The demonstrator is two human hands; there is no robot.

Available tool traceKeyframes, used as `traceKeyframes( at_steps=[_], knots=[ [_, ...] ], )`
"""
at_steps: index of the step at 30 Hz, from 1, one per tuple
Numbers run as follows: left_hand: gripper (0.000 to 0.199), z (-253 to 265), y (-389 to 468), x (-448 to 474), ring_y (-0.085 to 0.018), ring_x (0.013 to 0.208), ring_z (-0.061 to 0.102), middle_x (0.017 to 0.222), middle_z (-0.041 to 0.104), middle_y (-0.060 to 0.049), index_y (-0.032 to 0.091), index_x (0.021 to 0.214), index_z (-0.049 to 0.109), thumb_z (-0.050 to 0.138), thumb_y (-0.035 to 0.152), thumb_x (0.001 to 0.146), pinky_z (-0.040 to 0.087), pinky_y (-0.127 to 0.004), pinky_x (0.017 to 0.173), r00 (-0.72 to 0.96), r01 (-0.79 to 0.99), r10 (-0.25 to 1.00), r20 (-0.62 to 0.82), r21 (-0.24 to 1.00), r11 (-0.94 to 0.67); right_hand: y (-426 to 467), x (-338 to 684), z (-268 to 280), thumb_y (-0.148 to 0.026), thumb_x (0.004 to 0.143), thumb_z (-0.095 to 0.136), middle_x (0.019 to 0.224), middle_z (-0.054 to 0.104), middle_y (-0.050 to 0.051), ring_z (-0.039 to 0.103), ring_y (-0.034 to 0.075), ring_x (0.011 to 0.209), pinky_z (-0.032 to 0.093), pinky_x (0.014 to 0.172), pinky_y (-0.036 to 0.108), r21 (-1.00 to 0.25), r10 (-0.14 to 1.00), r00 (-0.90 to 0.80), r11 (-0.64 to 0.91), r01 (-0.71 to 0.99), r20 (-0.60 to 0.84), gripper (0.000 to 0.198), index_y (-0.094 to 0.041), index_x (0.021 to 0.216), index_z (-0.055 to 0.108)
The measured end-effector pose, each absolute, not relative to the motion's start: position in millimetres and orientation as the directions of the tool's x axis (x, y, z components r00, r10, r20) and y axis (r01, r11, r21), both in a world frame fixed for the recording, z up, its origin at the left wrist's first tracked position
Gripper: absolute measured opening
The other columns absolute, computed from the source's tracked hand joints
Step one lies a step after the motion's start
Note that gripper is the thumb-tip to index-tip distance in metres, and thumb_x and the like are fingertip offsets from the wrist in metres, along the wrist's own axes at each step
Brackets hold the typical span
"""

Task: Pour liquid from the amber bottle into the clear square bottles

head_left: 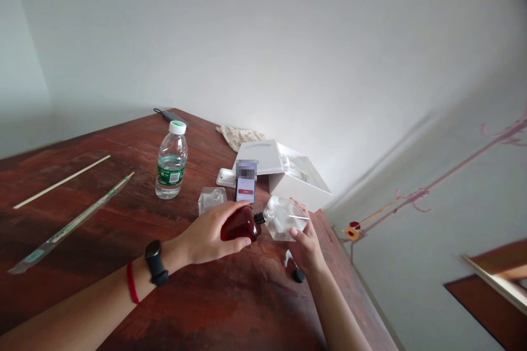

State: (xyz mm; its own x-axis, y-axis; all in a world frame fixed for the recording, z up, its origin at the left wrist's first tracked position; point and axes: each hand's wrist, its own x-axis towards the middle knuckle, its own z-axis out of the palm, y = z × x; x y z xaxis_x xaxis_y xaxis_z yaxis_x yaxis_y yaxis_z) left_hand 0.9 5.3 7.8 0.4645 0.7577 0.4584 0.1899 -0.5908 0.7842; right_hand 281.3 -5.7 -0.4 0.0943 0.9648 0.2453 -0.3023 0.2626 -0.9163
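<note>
My left hand (216, 233) is wrapped round a dark amber bottle (242, 225), which lies tilted on its side in the air with its threaded neck to the right. My right hand (307, 238) grips a clear, angular plastic container (284, 218), thumb on the near side. The bottle's neck meets the container's left end; whether it is inside the opening I cannot tell. Below my right hand a black cap (298, 275) lies on the table, with a small white piece (288, 257) beside it. A second clear container (212, 197) stands behind my left hand.
The reddish wooden table (197, 307) holds a water bottle (171, 162), a phone (246, 189), a white case (226, 177), an open white box (296, 189) and a cloth (239, 135). Leftward lie a thin stick (61, 181) and wrapped chopsticks (78, 225). A pink stand (411, 197) is to the right.
</note>
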Motion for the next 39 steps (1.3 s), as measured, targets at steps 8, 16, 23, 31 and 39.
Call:
traceKeyframes(
  at_steps=[8,16,23,31,39],
  knots=[
    [0.07,7.1,5.6,0.5,-0.034,0.135,0.067,0.151,0.067,-0.012,0.026,0.153,0.053,0.078,0.044,0.09,0.054,-0.052,0.116,0.462,0.189,0.755,0.465,0.781,-0.596,-7.0,281.4,0.0,-0.031,0.063,0.1,0.118,0.08,0.004,0.074,0.026,0.101,0.062,0.086,0.036,-0.916,0.967,0.096,0.254,-0.312,0.235,0.069,-0.031,0.126,0.07],
    [0.071,7.9,4.8,0.6,-0.034,0.135,0.067,0.151,0.067,-0.012,0.025,0.153,0.052,0.079,0.043,0.089,0.053,-0.052,0.117,0.467,0.185,0.758,0.455,0.788,-0.587,-6.2,282.8,-2.0,-0.035,0.066,0.098,0.123,0.079,0.004,0.074,0.028,0.106,0.06,0.089,0.039,-0.923,0.964,0.092,0.265,-0.279,0.249,0.07,-0.032,0.129,0.069],
    [0.07,8.0,5.3,0.5,-0.035,0.135,0.067,0.151,0.067,-0.012,0.026,0.151,0.054,0.08,0.042,0.088,0.053,-0.053,0.118,0.465,0.189,0.761,0.452,0.79,-0.584,-7.1,282.0,0.1,-0.035,0.065,0.099,0.122,0.078,0.004,0.074,0.028,0.107,0.061,0.089,0.038,-0.927,0.966,0.099,0.259,-0.27,0.241,0.072,-0.033,0.13,0.068],
    [0.071,8.6,4.0,0.1,-0.035,0.135,0.067,0.152,0.066,-0.013,0.025,0.153,0.053,0.078,0.042,0.09,0.052,-0.054,0.118,0.466,0.188,0.76,0.454,0.788,-0.586,-7.9,279.8,0.7,-0.036,0.068,0.097,0.122,0.079,0.004,0.074,0.029,0.107,0.06,0.09,0.039,-0.926,0.96,0.104,0.278,-0.257,0.259,0.068,-0.032,0.128,0.066],
    [0.068,10.9,2.9,0.2,-0.034,0.132,0.068,0.149,0.069,-0.012,0.027,0.153,0.054,0.078,0.04,0.09,0.053,-0.052,0.117,0.467,0.169,0.757,0.457,0.794,-0.584,-8.0,279.3,1.3,-0.038,0.069,0.096,0.123,0.079,0.005,0.074,0.029,0.107,0.06,0.091,0.042,-0.926,0.956,0.092,0.292,-0.24,0.277,0.065,-0.031,0.127,0.068]
  ],
)
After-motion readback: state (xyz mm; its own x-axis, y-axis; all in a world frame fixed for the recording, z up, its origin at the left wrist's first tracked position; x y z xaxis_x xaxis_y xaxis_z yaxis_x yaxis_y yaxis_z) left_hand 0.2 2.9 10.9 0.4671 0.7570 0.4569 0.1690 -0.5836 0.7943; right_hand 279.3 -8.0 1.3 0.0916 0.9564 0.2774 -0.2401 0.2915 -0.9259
